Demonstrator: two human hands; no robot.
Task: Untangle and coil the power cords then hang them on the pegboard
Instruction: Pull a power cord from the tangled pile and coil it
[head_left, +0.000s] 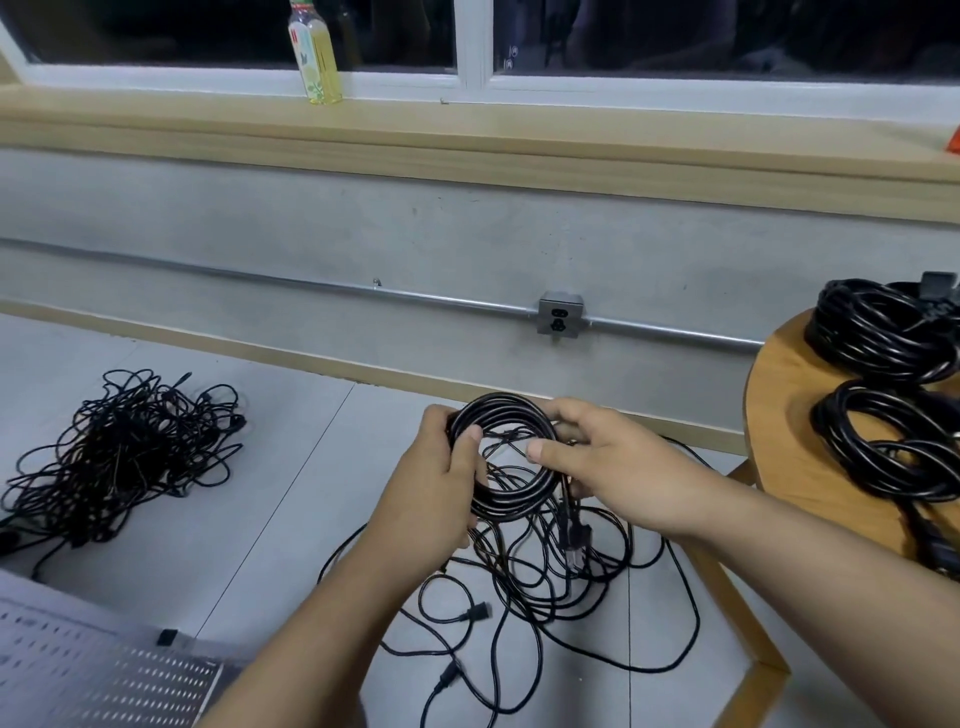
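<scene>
Coiled cord (506, 405) dead centre, one black ring held up off the floor, and two hands are on it. Left hand (441, 483) has the ring's nine o'clock side: thumb (470, 436) laid across the front of the strands, fingers (439, 415) curled round behind, clamped on the bundle. Right hand (608, 462) takes the three o'clock side, its thumb pressing on the front and its fingers curved over the edge and round the back, so that's a pinch on the strands too. One plug (574, 540) dangles from the ring at five o'clock, just under the right hand.

Straight down at six o'clock, loose cords (545, 587) sprawl in open loops over the tiled floor (260, 493); how many run through there, I cannot tell. Out at nine o'clock, well apart from the hands, one tangled heap (124, 447) of thin black cable sits on the floor. Over at three o'clock, one round wooden table (779, 405) carries two wound bundles, the far coil (883, 332) and the near coil (893, 441), just beside each other. Down at seven o'clock, one perforated pegboard (93, 670). Up at one o'clock, one wall socket (560, 314); at eleven o'clock, one bottle (314, 52) stands upright on the window sill (467, 130).
</scene>
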